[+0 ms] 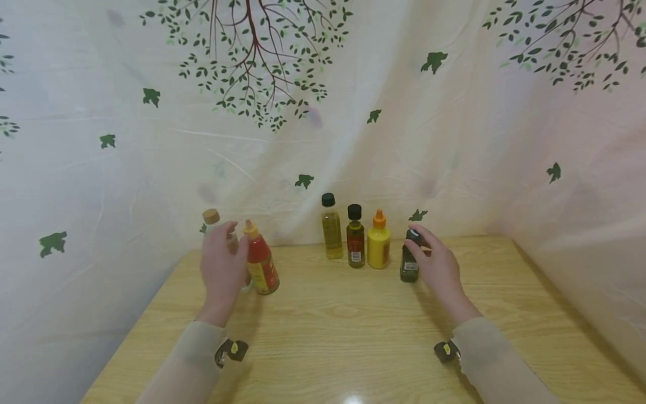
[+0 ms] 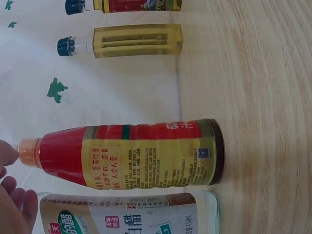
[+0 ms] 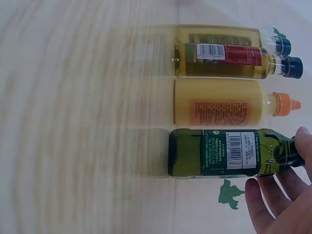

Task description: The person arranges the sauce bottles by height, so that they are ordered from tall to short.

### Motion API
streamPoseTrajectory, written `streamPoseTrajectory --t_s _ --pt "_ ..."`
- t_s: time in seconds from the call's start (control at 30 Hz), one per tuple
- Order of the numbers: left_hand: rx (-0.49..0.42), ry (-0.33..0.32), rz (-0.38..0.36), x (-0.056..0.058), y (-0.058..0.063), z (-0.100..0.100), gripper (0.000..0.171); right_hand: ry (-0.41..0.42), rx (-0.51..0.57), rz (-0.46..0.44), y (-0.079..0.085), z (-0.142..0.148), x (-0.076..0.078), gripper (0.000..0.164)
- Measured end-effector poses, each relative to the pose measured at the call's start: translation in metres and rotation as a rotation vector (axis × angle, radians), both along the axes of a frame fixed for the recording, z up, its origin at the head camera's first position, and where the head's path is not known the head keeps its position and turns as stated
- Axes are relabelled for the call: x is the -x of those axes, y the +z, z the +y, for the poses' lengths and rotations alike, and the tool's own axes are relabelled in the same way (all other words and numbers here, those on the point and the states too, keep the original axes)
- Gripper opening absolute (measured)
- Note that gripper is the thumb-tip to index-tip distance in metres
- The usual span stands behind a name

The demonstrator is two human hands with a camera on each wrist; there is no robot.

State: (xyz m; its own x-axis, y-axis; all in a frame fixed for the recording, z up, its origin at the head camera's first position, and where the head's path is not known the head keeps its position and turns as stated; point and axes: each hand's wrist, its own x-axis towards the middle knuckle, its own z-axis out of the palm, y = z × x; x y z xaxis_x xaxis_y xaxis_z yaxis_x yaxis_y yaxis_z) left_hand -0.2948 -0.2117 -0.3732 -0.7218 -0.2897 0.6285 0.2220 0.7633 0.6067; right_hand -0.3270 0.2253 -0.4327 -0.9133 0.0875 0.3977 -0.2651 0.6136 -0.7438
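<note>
My left hand (image 1: pixel 222 264) is beside a red squeeze bottle (image 1: pixel 262 264) with a yellow label and an orange nozzle. In the left wrist view its thumb (image 2: pixel 7 154) is close to that nozzle, and the fingers curve loosely below; contact is hard to tell. Partly behind this hand stands a vinegar bottle (image 2: pixel 122 214) with a white label and tan cap (image 1: pixel 211 216). On the right, my right hand (image 1: pixel 440 269) holds a dark green glass bottle (image 3: pixel 214 152) at its neck and cap, thumb on one side and fingers on the other. That bottle stands upright on the table.
Between the hands, along the table's back edge, stand a clear bottle of yellow oil (image 1: pixel 332 233), a dark-capped bottle with a red label (image 1: pixel 355 241) and a yellow squeeze bottle (image 1: pixel 378 247). A leaf-patterned curtain (image 1: pixel 313 151) hangs behind the wooden table (image 1: pixel 323 325).
</note>
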Motion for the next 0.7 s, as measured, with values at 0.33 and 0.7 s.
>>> streamPoseTrajectory --t_s 0.33,0.7 --pt "0.062 0.021 0.085 -0.001 -0.005 -0.016 0.038 -0.005 -0.005 -0.003 0.002 -0.004 -0.001 0.050" --pt "0.056 0.023 0.097 -0.005 -0.003 -0.028 0.042 -0.003 0.010 0.001 0.000 -0.004 -0.001 0.049"
